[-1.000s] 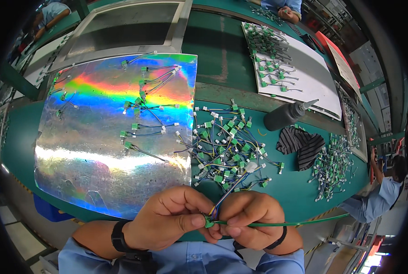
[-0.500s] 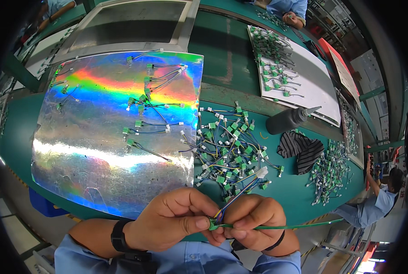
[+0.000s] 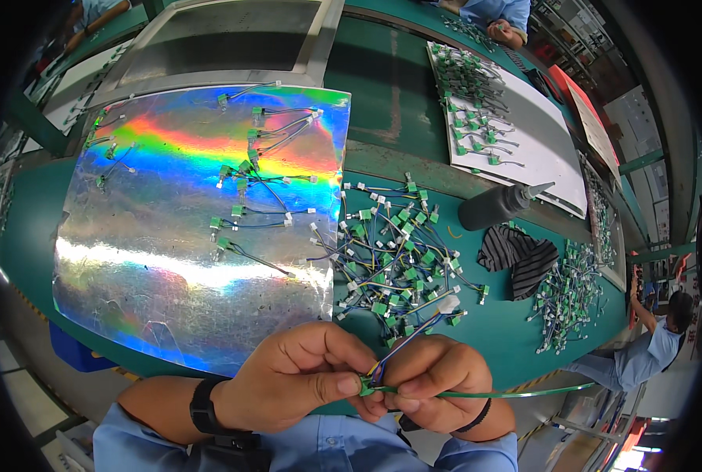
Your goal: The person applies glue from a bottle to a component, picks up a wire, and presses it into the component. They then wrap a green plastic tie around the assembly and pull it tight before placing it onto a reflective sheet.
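Observation:
Close to my body at the table's front edge, my left hand (image 3: 292,377) pinches a small green circuit board (image 3: 366,386) between thumb and fingers. Blue, yellow and dark wires (image 3: 402,343) run up from the board, past my right fingers, to a white plug (image 3: 448,304). My right hand (image 3: 445,381) is closed around a long thin green stick (image 3: 524,392). Its tip is at the board, partly covered by my fingers; the other end sticks out to the right. Just beyond my hands lies a tangled pile of similar wired green boards (image 3: 398,256).
A shiny silver sheet (image 3: 147,291) on the left carries several wired boards. To the right are a dark squeeze bottle (image 3: 494,206), a striped cloth (image 3: 520,259) and another board pile (image 3: 569,299). A white panel (image 3: 543,149) with boards lies behind. Other people sit nearby.
The stick's outer end has dipped slightly, and the white plug has shifted a little lower. Both hands keep almost the same place and hold.

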A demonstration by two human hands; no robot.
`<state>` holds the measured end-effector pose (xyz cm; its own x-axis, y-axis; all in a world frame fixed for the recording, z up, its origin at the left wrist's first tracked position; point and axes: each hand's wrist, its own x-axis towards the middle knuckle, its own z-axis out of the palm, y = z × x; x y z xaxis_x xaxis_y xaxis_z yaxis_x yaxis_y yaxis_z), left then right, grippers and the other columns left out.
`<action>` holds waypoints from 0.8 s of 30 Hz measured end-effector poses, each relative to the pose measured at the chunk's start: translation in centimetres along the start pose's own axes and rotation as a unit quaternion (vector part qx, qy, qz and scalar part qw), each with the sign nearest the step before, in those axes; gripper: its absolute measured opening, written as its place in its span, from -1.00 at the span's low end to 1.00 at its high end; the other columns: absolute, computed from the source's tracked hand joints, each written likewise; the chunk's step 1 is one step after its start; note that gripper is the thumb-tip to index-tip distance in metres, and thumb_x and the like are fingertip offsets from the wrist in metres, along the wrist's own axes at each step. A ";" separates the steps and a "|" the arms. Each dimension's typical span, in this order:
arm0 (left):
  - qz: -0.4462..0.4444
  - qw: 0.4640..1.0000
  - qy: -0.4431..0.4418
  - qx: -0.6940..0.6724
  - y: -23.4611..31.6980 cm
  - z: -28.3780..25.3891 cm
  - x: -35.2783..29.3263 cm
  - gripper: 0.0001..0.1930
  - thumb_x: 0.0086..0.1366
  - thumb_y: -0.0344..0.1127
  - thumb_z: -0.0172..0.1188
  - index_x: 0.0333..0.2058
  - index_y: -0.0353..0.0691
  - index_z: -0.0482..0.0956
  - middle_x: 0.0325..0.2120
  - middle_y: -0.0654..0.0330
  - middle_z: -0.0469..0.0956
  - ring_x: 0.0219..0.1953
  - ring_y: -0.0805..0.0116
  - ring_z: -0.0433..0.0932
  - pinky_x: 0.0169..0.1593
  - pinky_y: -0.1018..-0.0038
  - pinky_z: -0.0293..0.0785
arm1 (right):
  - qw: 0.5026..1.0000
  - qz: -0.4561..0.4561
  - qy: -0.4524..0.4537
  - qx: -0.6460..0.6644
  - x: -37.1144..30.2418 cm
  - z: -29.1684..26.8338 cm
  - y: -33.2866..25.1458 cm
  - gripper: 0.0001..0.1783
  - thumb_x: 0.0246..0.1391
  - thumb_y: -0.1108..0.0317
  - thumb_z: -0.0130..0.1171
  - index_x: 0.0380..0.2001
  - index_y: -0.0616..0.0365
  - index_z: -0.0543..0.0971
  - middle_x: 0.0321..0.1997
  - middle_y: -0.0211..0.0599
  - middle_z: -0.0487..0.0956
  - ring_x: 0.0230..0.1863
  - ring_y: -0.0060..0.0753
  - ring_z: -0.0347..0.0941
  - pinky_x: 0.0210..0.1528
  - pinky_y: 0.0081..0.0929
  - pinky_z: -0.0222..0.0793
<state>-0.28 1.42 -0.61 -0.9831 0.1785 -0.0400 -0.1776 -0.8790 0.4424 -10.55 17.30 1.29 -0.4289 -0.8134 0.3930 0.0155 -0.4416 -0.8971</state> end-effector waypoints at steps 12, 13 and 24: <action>-0.002 1.000 0.000 0.001 0.1 -0.1 0.0 -0.85 0.22 -0.50 -0.01 -0.25 -0.45 0.31 -0.30 -0.06 0.42 -0.28 0.13 0.53 -0.23 0.26 0.56 | 1.000 0.005 -0.005 -0.004 0.3 0.0 -0.1 -0.83 -0.02 0.65 0.02 -0.34 0.25 0.31 -0.41 -0.09 0.44 -0.47 -0.30 0.45 -0.48 -0.43 0.40; -0.002 1.000 0.000 0.003 0.1 -0.1 0.0 -0.84 0.22 -0.50 -0.01 -0.25 -0.46 0.31 -0.30 -0.06 0.42 -0.28 0.13 0.53 -0.23 0.26 0.56 | 1.000 0.006 -0.006 -0.002 0.3 0.0 0.0 -0.83 -0.01 0.65 0.02 -0.34 0.24 0.31 -0.41 -0.09 0.44 -0.46 -0.30 0.45 -0.48 -0.43 0.40; 0.000 1.000 0.007 0.018 0.1 -0.1 0.0 -0.83 0.22 -0.49 0.00 -0.24 -0.45 0.31 -0.29 -0.05 0.41 -0.29 0.13 0.53 -0.24 0.25 0.56 | 1.000 0.012 -0.004 -0.009 0.3 0.0 -0.1 -0.83 -0.01 0.63 0.03 -0.33 0.24 0.31 -0.42 -0.09 0.44 -0.47 -0.31 0.44 -0.48 -0.44 0.39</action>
<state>-0.27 1.31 -0.69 -0.9836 0.1726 -0.0530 -0.1770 -0.8625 0.4741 -10.67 17.11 1.50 -0.4218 -0.8262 0.3735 0.0097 -0.4161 -0.9093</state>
